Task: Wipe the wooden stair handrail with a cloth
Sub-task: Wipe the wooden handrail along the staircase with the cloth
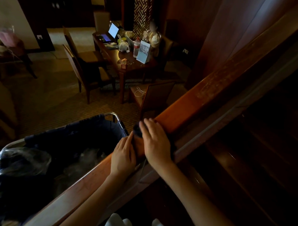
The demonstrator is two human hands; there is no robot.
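The wooden handrail (192, 101) runs diagonally from the lower left up to the upper right. A dark cloth (137, 130) lies on its top near the middle of the view. My right hand (156, 142) lies flat over the cloth with fingers spread, pressing it onto the rail. My left hand (124, 155) rests on the rail just below, its fingertips touching the cloth's lower edge. Most of the cloth is hidden under my right hand.
A cart with a dark fabric bag (67, 143) and crumpled plastic (23, 161) stands beside the rail on the left. Beyond it are a table (129, 59) with laptops and bottles, chairs (82, 66), and a seated person (154, 37). Dark stairs (252, 167) lie to the right.
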